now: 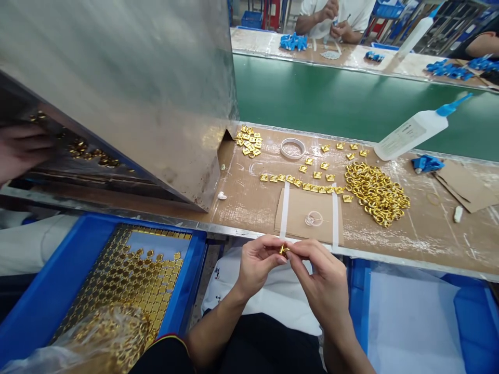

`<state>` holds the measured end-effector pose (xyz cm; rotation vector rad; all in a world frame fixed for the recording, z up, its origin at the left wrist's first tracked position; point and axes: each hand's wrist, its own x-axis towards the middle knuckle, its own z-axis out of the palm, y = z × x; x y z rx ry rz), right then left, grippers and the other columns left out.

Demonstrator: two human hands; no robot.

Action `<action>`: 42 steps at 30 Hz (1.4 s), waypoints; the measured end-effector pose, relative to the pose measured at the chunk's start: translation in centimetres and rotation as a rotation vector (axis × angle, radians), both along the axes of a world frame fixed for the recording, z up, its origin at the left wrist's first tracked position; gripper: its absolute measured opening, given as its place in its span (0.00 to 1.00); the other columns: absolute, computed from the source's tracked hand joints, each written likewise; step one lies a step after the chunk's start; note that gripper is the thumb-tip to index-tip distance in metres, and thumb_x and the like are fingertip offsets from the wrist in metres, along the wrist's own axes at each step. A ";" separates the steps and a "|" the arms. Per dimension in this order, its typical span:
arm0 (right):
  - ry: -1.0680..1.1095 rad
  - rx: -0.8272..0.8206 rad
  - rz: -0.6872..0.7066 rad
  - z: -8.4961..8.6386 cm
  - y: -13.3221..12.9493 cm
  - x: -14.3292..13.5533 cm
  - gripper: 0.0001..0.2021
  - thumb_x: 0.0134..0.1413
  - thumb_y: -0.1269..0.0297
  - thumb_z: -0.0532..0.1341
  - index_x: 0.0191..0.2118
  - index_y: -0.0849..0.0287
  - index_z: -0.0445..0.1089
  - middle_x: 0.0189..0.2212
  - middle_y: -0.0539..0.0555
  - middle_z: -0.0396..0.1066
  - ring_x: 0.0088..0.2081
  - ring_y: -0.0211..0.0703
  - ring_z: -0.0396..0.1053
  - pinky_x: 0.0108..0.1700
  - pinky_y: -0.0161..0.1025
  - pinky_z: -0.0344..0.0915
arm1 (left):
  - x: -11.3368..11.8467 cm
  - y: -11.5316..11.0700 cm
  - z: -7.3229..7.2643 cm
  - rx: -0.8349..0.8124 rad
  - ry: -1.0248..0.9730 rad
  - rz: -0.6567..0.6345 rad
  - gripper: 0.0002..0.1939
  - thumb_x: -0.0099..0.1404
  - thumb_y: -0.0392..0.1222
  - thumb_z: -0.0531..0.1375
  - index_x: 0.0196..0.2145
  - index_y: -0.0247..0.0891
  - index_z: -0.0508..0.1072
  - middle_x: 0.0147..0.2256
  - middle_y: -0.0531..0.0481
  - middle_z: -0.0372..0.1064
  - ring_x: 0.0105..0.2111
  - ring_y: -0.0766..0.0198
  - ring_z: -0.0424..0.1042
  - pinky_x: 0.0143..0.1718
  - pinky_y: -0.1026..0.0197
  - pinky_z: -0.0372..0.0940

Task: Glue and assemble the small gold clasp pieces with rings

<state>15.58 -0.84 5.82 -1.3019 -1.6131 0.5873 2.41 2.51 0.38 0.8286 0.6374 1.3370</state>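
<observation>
Close to the bench's front edge, my left hand (259, 262) pinches a small gold metal piece (283, 250) between thumb and fingertips. My right hand (322, 270) meets it there, its thumb and forefinger closed on the same piece. Fingers cover much of it, so its exact form is hard to tell. Just beyond lies a cardboard pad (302, 213) held by white tape strips, with a small clear ring-shaped item (314, 218) on it. A row of gold square pieces (307, 187) runs behind the pad. To its right is a heap of gold rings (376, 195).
A metal partition (156, 93) stands at left, with another person's hand (23, 150) behind it. A glue bottle (413, 132), tape roll (292, 148) and blue clip-like part (427, 163) lie on the bench. Blue trays (195, 270) flank my lap. A green belt (331, 88) runs beyond.
</observation>
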 end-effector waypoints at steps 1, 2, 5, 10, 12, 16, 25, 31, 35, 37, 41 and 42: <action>-0.007 -0.001 -0.003 0.0 -0.1 0.0 0.08 0.65 0.77 0.63 0.40 0.56 0.73 0.35 0.50 0.73 0.36 0.37 0.74 0.38 0.30 0.70 | 0.0 0.0 0.0 0.006 0.010 0.005 0.11 0.53 0.41 0.76 0.35 0.42 0.84 0.32 0.49 0.80 0.29 0.65 0.79 0.32 0.65 0.74; -0.014 -0.001 -0.005 0.0 -0.1 0.0 0.07 0.65 0.77 0.63 0.40 0.56 0.73 0.34 0.49 0.73 0.35 0.37 0.74 0.37 0.31 0.70 | 0.0 -0.1 -0.1 0.013 0.021 0.014 0.11 0.53 0.41 0.76 0.35 0.42 0.84 0.31 0.49 0.80 0.29 0.65 0.79 0.32 0.65 0.74; -0.013 -0.013 -0.003 -0.3 -0.1 0.0 0.07 0.66 0.76 0.63 0.39 0.56 0.73 0.32 0.49 0.72 0.33 0.38 0.73 0.35 0.31 0.69 | 0.0 -0.1 -0.2 0.034 0.055 0.044 0.10 0.53 0.41 0.76 0.35 0.43 0.85 0.30 0.49 0.79 0.29 0.65 0.78 0.32 0.65 0.73; 0.046 -0.025 -0.001 -0.7 0.2 -0.1 0.08 0.65 0.77 0.63 0.38 0.56 0.73 0.32 0.49 0.72 0.34 0.38 0.74 0.36 0.31 0.70 | 0.1 0.2 -0.3 0.070 0.059 0.078 0.10 0.52 0.41 0.76 0.34 0.44 0.85 0.30 0.50 0.78 0.31 0.66 0.77 0.33 0.66 0.72; 0.068 -0.016 -0.019 -0.6 0.3 -0.3 0.08 0.64 0.77 0.63 0.38 0.56 0.73 0.33 0.50 0.72 0.35 0.38 0.73 0.37 0.31 0.70 | 0.2 0.3 -0.4 0.081 0.046 0.086 0.11 0.51 0.42 0.77 0.33 0.43 0.85 0.29 0.50 0.76 0.28 0.67 0.75 0.30 0.67 0.70; 0.095 -0.008 -0.062 -0.3 0.4 -0.9 0.07 0.62 0.75 0.64 0.37 0.56 0.76 0.33 0.50 0.71 0.33 0.39 0.72 0.35 0.32 0.71 | 0.3 0.5 -0.9 0.079 -0.046 0.092 0.11 0.51 0.47 0.76 0.32 0.44 0.84 0.26 0.53 0.71 0.22 0.73 0.68 0.23 0.70 0.62; 0.122 0.040 -0.098 -0.5 0.1 -2.9 0.07 0.63 0.75 0.64 0.40 0.56 0.78 0.30 0.51 0.70 0.30 0.40 0.71 0.31 0.34 0.71 | 0.2 0.5 -0.8 -0.099 -0.170 0.059 0.15 0.49 0.54 0.76 0.26 0.43 0.81 0.24 0.56 0.65 0.20 0.75 0.64 0.19 0.71 0.56; 0.085 0.040 -0.069 -1.3 0.2 -2.9 0.08 0.65 0.76 0.62 0.40 0.58 0.78 0.29 0.51 0.67 0.29 0.40 0.70 0.29 0.34 0.69 | -0.3 1.2 -1.6 -0.106 -0.162 -0.039 0.24 0.45 0.60 0.76 0.25 0.38 0.74 0.23 0.57 0.62 0.19 0.74 0.62 0.18 0.72 0.56; 0.122 0.003 -0.029 -1.7 0.5 -2.8 0.08 0.65 0.77 0.62 0.40 0.58 0.78 0.30 0.51 0.67 0.31 0.40 0.70 0.31 0.34 0.69 | -0.8 1.7 -2.1 -0.111 -0.141 -0.124 0.26 0.45 0.60 0.76 0.26 0.37 0.72 0.24 0.56 0.63 0.19 0.74 0.61 0.16 0.72 0.53; 0.138 0.016 -0.029 -1.8 0.8 -2.8 0.08 0.64 0.77 0.63 0.40 0.58 0.78 0.31 0.51 0.67 0.32 0.40 0.70 0.32 0.34 0.70 | -0.9 1.7 -2.2 -0.100 -0.135 -0.160 0.26 0.49 0.61 0.74 0.25 0.37 0.70 0.26 0.55 0.63 0.20 0.74 0.60 0.17 0.71 0.54; 0.129 0.047 -0.072 -1.9 1.2 -3.2 0.07 0.66 0.72 0.63 0.41 0.56 0.79 0.35 0.53 0.67 0.36 0.42 0.71 0.35 0.37 0.72 | -0.7 1.3 -1.5 -0.139 -0.175 -0.193 0.27 0.51 0.62 0.72 0.25 0.36 0.70 0.26 0.54 0.62 0.24 0.71 0.62 0.27 0.66 0.63; 0.125 0.041 -0.077 -2.0 1.2 -3.3 0.07 0.66 0.71 0.63 0.42 0.55 0.79 0.36 0.54 0.68 0.36 0.43 0.71 0.36 0.38 0.72 | -0.7 1.2 -1.3 -0.171 -0.187 -0.197 0.27 0.51 0.63 0.72 0.24 0.36 0.69 0.26 0.54 0.62 0.26 0.69 0.64 0.30 0.65 0.65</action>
